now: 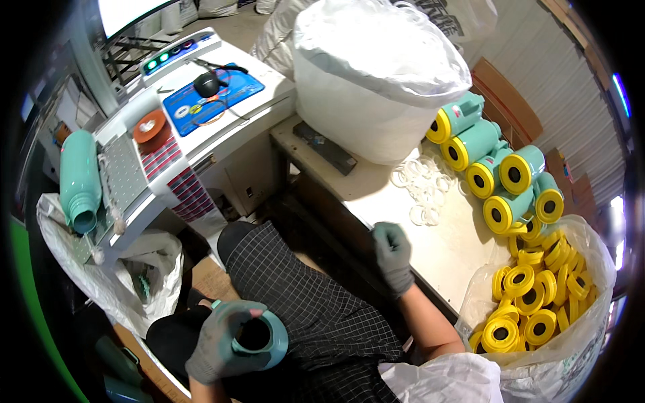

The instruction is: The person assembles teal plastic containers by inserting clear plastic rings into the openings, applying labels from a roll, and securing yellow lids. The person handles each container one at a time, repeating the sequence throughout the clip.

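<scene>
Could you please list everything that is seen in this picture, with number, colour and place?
Held bottle: one, green, lower centre-left
Left bottle: one, green, beside perforated plate
Yellow-ended bottles: several, green, right on table
Caps: many, yellow, inside clear bag
Rings: many, white, on table
Large bag: one, white, on table
Bar: one, dark, left of large bag
Roll: one, orange-brown, near perforated plate
Label strip: one, red-and-dark, below roll
Mat: one, blue, on desk
Corded device: one, black, on mat
Screen: one, white, top left
Sack: one, white, lower left
Cardboard: uncounted, brown, behind yellow-ended bottles
Left hand: one, grey-gloved, around held bottle
Right hand: one, grey-gloved, by table edge, contents unclear
</scene>
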